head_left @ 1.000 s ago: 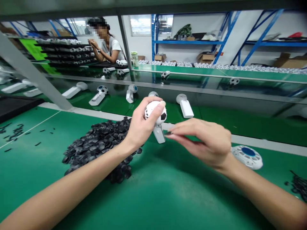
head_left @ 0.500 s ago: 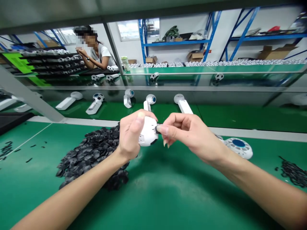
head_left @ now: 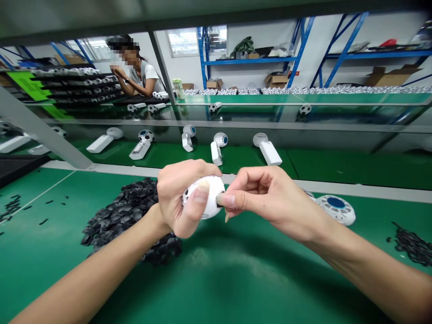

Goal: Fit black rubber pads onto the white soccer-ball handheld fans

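My left hand (head_left: 180,198) is wrapped round the white ball-shaped head of a small hand-held fan (head_left: 209,202), thumb across its front. My right hand (head_left: 266,195) pinches a small black piece against the right side of that head, fingers curled. Both hands hover above the green table (head_left: 219,279). A heap of small black pieces (head_left: 128,213) lies just left of my left wrist.
A white round grille with a blue centre (head_left: 335,209) lies right of my right hand. More black pieces (head_left: 413,245) lie at the far right. Several white fans (head_left: 216,150) rest on the green belt behind. A co-worker (head_left: 135,72) sits at the back left beside stacked black trays.
My left hand has turned the fan head and lowered it a little toward me. My right hand stays pinched against its right side, pressing the black piece on.
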Tool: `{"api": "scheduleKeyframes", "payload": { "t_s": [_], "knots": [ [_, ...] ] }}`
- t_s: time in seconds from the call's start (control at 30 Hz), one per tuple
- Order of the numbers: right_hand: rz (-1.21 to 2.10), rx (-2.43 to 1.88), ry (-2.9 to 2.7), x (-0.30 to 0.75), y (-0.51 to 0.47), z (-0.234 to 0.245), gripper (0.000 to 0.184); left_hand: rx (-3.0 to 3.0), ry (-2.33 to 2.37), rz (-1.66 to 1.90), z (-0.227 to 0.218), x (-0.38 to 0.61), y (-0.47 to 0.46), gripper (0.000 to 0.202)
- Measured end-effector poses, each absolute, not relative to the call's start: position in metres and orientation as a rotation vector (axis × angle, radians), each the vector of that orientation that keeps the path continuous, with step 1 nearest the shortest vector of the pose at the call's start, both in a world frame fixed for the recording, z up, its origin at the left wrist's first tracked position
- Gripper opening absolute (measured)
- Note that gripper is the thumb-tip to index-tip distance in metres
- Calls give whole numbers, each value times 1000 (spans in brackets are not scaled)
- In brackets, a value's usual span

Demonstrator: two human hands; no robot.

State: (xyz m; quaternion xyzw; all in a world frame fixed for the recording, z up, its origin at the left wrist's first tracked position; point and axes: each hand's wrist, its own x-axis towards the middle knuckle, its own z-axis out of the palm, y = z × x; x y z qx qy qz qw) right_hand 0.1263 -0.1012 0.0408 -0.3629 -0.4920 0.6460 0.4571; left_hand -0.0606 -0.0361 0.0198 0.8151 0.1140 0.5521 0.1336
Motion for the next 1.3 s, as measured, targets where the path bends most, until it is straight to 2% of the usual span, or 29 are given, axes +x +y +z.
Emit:
{"api": "scheduleKeyframes", "payload": {
  "t_s": [0.37, 0.57, 0.73, 0.93, 1.13, 1.23, 1.3],
  "knots": [
    [1628, -935, -1159, 121, -108, 42, 41, 2580, 200, 1635, 34, -64, -38, 20],
    [1653, -990, -1199, 124, -104, 40, 56, 2652, 203, 1463, 41, -70, -39, 18],
    [1793, -974, -1222, 128, -100, 41, 59, 2653, 171, 1337, 45, -69, -41, 19],
    [1722, -979, -1238, 127, -102, 41, 61, 2658, 149, 1285, 47, -70, -41, 15],
    [1820, -977, -1260, 131, -100, 45, 64, 2571, 189, 1243, 44, -68, -45, 17],
    [1786, -976, -1300, 131, -102, 42, 64, 2554, 193, 1237, 42, -67, -46, 18],
    [1653, -972, -1353, 129, -105, 38, 62, 2508, 229, 1257, 40, -68, -46, 20]
  ]
}}
